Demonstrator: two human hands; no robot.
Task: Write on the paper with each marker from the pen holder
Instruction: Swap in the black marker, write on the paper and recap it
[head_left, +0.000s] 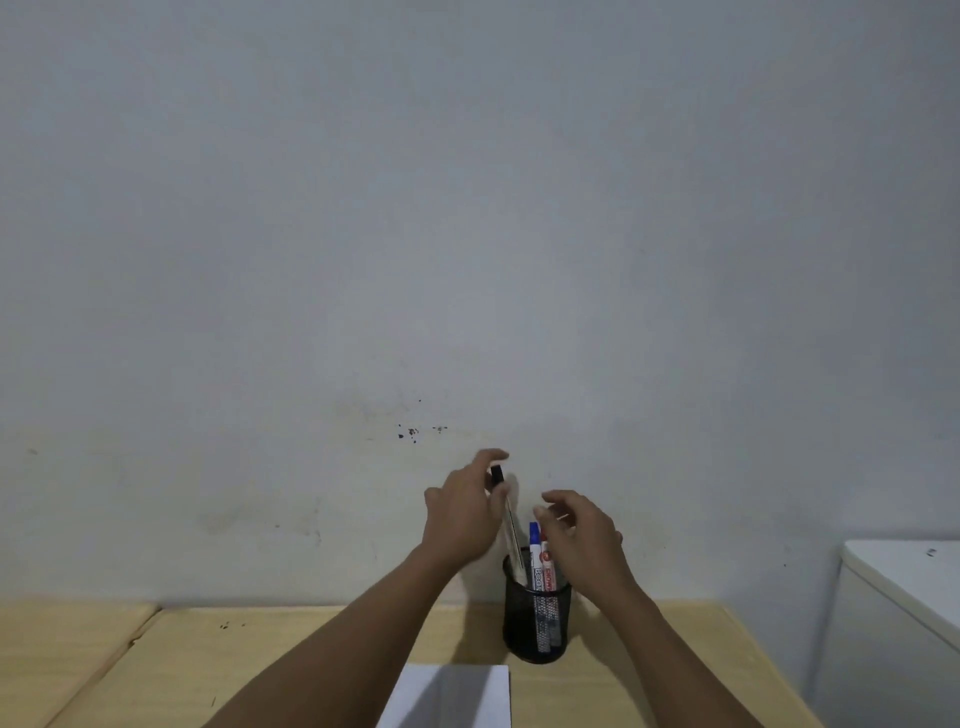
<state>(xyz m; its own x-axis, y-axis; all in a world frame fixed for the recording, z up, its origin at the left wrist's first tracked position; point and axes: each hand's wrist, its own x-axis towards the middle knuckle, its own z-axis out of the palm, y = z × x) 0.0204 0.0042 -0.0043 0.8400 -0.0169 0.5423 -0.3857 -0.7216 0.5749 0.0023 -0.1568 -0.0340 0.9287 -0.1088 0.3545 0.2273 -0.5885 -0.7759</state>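
A black mesh pen holder (535, 623) stands on the wooden table near the wall. In it stand a blue-capped marker (535, 540) and a red-capped marker (546, 558). My left hand (460, 514) grips a black-capped marker (506, 512), tilted, with its lower end still inside the holder's rim. My right hand (582, 540) hovers over the holder with fingers curled and apart, close to the blue and red markers; whether it touches them is unclear. A white sheet of paper (452, 696) lies in front of the holder at the bottom edge.
The light wooden table (260, 654) meets a pale grey wall (467, 234) just behind the holder. A white cabinet or appliance (904, 613) stands to the right of the table. A seam runs through the table's left part.
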